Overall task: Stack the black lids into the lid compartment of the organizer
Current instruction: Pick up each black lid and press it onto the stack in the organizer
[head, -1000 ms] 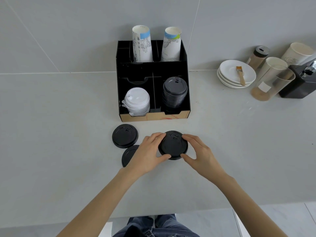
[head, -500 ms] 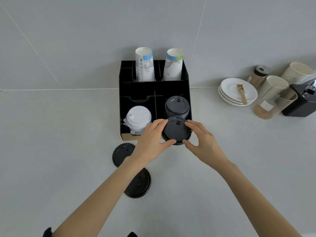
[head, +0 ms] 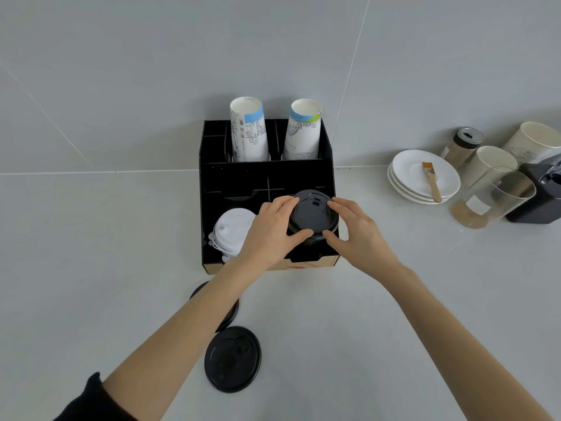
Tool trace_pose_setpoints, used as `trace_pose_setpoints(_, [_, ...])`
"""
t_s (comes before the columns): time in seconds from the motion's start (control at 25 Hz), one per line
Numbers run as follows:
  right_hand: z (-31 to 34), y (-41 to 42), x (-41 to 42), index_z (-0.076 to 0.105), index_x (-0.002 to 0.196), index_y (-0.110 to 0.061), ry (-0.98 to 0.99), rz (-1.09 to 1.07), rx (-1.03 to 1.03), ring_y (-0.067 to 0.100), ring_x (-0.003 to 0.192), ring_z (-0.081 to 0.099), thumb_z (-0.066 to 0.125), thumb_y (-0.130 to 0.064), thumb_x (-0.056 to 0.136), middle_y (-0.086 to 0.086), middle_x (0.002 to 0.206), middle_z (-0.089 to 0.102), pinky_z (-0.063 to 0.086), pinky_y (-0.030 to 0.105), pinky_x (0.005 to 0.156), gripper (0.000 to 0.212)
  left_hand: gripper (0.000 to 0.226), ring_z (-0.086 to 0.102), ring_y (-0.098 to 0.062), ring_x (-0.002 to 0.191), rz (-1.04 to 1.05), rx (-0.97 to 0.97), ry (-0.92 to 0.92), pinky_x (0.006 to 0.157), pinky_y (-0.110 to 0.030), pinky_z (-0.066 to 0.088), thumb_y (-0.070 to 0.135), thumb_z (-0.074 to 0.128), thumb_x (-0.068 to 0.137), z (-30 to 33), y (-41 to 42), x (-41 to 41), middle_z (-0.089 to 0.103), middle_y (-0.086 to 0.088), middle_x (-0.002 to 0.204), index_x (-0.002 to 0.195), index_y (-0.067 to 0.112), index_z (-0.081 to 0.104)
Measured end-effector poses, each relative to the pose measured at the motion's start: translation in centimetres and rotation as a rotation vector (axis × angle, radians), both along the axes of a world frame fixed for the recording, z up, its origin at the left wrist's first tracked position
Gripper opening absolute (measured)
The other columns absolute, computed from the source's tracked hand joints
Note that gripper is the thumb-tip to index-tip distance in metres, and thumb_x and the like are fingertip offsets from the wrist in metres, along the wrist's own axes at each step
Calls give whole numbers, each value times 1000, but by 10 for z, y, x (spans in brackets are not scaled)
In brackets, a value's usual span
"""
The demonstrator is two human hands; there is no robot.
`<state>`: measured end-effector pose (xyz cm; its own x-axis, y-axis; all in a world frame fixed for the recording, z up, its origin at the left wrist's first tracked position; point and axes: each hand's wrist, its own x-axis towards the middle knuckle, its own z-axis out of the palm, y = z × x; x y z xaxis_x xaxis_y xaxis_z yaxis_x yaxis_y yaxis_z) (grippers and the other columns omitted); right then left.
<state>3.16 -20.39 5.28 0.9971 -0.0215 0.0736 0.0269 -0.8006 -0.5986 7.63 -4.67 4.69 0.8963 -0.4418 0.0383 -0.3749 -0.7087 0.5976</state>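
A: Where does it stand?

B: Both hands are on one round black plastic lid — the left hand pinches its near-left edge, the right hand its right edge, each grip clamped on the rim. The lid sits over the front right compartment of the black cardboard organizer, on top of what looks like a pile of black lids already there, though the hands hide most of that pile.

A: So it's placed?

B: Close. It looks seated or nearly so, but the fingers haven't let go; I can't tell if it has nested fully.

A: What's left?

B: Two more black lids lie on the pale grey surface in front of the organizer — a flat black lid in plain sight, and a second black lid mostly hidden under the left forearm. By my reckoning, those still need stacking.

A: And the neighbours?

B: The stack of white plastic lids fills the front left compartment, just beside the target, so the black ones must stay to the right.
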Motion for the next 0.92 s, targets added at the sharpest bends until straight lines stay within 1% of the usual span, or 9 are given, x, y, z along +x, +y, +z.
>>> trace_pose_setpoints(0.12, [-2,-6,12,38,131,-7,20,-9,3,22,126,42,57,-13,84,7,141,40,27,16,97,51,64,32,-25,128,1,14,6,105,-35,32,33,60,83,-3,-7,12,36,-4,144,136,12,31])
trace_pose_setpoints(0.36, [-12,-9,28,37,132,-6,52,-5,-15,23,128,40,57,-13,84,9,141,39,26,17,98,52,64,32,-26,128,22,12,44,106,-35,33,31,60,83,-15,-12,25,36,-4,145,136,11,30])
trace_pose_setpoints(0.44, [-16,-8,30,37,132,-6,62,0,-19,23,129,39,57,-13,84,10,142,38,27,20,101,52,64,32,-26,128,22,6,63,106,-35,32,31,60,83,-19,-13,26,35,-5,145,136,11,29])
trace_pose_setpoints(0.6, [-21,-6,31,34,133,-7,95,-27,-18,24,132,34,57,-15,85,10,143,36,29,29,108,54,63,31,-26,129,7,15,54,107,-35,30,30,59,84,-22,-14,29,35,-5,145,137,11,29])
trace_pose_setpoints(0.72, [-23,-5,32,32,134,-7,108,-26,-34,25,133,30,56,-16,86,10,144,34,27,31,109,55,63,28,-25,132,2,24,60,108,-36,29,31,57,85,-22,-15,30,32,-5,147,138,11,27])
trace_pose_setpoints(0.92, [-23,-5,32,32,134,-6,98,-23,-40,26,132,30,56,-17,85,11,144,35,28,33,109,55,62,27,-26,133,-9,53,48,110,-34,27,31,54,87,-22,-14,29,29,-5,150,138,11,25])
